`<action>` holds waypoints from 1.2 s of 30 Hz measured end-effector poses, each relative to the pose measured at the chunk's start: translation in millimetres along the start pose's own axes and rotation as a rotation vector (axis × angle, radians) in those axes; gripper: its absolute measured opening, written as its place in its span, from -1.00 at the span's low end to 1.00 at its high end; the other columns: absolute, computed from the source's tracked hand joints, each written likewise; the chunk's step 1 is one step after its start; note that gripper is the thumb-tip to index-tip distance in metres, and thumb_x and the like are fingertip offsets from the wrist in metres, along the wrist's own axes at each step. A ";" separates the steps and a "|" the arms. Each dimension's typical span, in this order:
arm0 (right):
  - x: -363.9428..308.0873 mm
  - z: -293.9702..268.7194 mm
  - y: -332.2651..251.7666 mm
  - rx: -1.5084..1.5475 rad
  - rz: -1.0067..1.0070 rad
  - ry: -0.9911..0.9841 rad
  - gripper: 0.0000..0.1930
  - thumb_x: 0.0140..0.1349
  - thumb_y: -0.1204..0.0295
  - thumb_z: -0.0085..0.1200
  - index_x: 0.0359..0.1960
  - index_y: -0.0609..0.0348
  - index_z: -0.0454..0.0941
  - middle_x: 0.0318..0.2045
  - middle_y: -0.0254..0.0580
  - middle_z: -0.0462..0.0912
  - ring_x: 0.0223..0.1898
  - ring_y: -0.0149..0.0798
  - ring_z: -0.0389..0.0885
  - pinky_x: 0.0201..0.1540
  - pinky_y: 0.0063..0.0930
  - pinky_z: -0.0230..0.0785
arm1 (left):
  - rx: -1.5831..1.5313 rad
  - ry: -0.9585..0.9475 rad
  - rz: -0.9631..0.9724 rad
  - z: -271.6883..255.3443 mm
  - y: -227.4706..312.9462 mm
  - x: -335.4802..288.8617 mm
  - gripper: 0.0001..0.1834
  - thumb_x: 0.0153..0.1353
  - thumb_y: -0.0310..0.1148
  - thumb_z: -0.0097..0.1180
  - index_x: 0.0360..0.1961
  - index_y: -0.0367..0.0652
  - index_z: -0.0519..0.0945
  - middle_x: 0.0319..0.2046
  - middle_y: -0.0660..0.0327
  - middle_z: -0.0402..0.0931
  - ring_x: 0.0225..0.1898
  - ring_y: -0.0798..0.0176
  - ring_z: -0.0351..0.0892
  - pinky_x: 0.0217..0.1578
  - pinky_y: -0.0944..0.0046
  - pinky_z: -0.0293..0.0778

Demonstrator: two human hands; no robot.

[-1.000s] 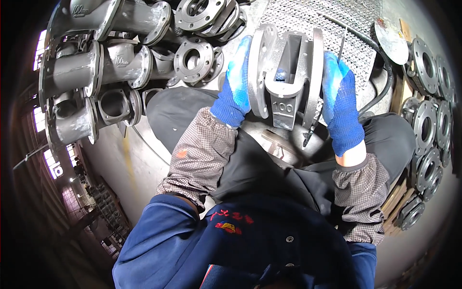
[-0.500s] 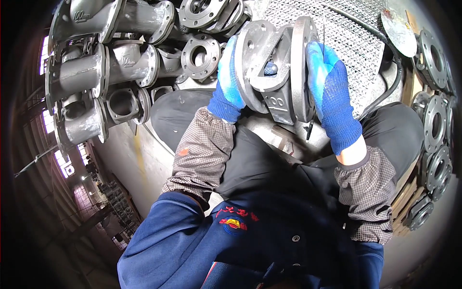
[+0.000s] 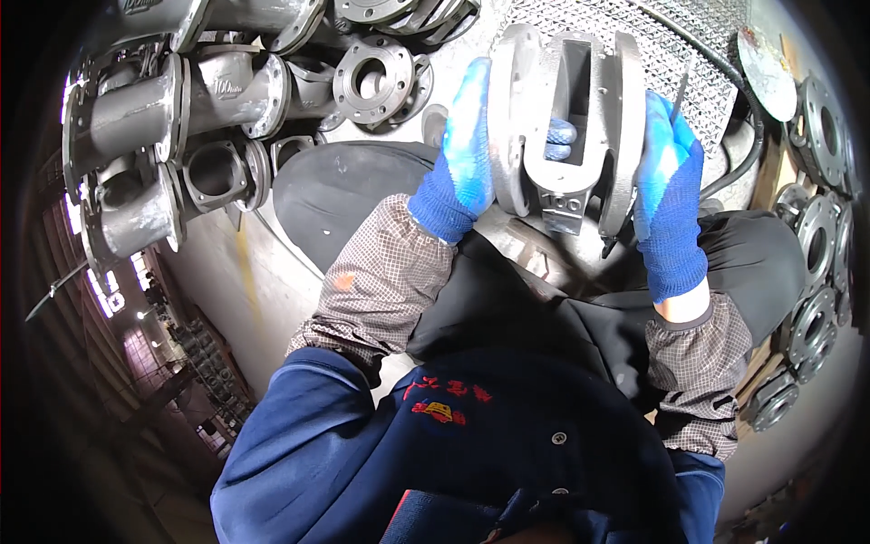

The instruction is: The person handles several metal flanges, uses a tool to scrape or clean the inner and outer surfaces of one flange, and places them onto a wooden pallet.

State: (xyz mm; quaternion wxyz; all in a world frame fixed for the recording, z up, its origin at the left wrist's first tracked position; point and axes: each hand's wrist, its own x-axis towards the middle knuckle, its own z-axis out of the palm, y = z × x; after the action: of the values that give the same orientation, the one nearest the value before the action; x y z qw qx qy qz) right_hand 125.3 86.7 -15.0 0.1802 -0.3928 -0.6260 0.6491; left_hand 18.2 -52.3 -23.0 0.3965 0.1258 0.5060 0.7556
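A grey cast-iron flanged valve body (image 3: 564,170) is gripped between my two gloved hands above my lap. Its long slot-shaped opening faces up, with a round flange on either side. My left hand (image 3: 460,150) is closed on the left flange, and my right hand (image 3: 669,190) is closed on the right flange. Blue gloved fingertips (image 3: 559,139) show inside the opening; which hand they belong to I cannot tell. A thin dark rod (image 3: 681,86) sticks up by my right fingers. Below the right flange a dark pointed tip shows; whether it joins the rod is hidden.
Several grey flanged castings (image 3: 127,118) are stacked at the left, with a loose round flange (image 3: 372,80) nearer the middle. Ahead lies a patterned metal plate (image 3: 702,95), crossed by a black cable (image 3: 754,136). More flanged parts (image 3: 816,231) line wooden boards at the right.
The valve body has moved right and turned so its slot-shaped opening faces me more squarely. Both hands have moved right with it. The view has also shifted slightly.
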 end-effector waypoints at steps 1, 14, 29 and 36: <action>1.7 -1.5 2.0 0.038 0.016 0.001 -0.71 0.34 0.31 -0.19 -0.25 0.29 0.51 -0.50 -0.24 0.54 -0.44 -0.41 0.45 -0.32 -0.49 0.31 | 0.038 0.028 0.044 1.8 -1.9 0.7 -0.39 0.38 0.03 -0.41 0.18 -0.28 0.26 -0.05 0.04 0.47 -0.13 0.20 0.57 -0.04 0.27 0.49; 25.5 -50.4 34.3 -0.414 -0.309 -0.043 -0.71 0.17 0.56 -0.09 -0.07 0.38 0.45 -0.30 0.02 0.60 -0.31 -0.16 0.62 -0.24 -0.45 0.44 | 0.144 0.165 -0.110 37.2 -14.8 19.5 -0.44 0.30 0.05 -0.16 -0.09 -0.35 0.41 -0.31 0.19 0.50 -0.26 0.34 0.53 -0.23 0.39 0.45; 18.7 -44.3 35.7 -0.160 -0.316 -0.169 -0.64 0.15 0.49 0.00 -0.01 0.37 0.45 -0.30 -0.07 0.63 -0.28 -0.34 0.60 -0.23 -0.50 0.45 | 0.478 -0.043 0.147 38.4 1.8 4.5 -0.59 0.29 -0.29 -0.05 0.04 -0.40 0.41 -0.08 0.01 0.48 -0.03 0.18 0.48 0.00 0.29 0.35; 52.6 -50.0 41.3 -0.538 -0.586 -0.226 -0.65 0.11 0.50 0.03 -0.04 0.35 0.46 -0.26 0.00 0.61 -0.24 -0.15 0.60 -0.16 -0.39 0.42 | 0.155 0.052 0.097 34.7 0.6 32.3 -0.51 0.21 -0.06 0.08 -0.12 -0.35 0.49 -0.24 0.14 0.53 -0.21 0.29 0.53 -0.18 0.32 0.44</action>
State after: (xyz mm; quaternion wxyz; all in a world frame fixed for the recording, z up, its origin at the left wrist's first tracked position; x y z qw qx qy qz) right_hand 139.8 152.2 -64.7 0.1785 -0.1572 -0.8746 0.4225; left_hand 17.3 -5.9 -13.4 0.3352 0.1608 0.5665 0.7355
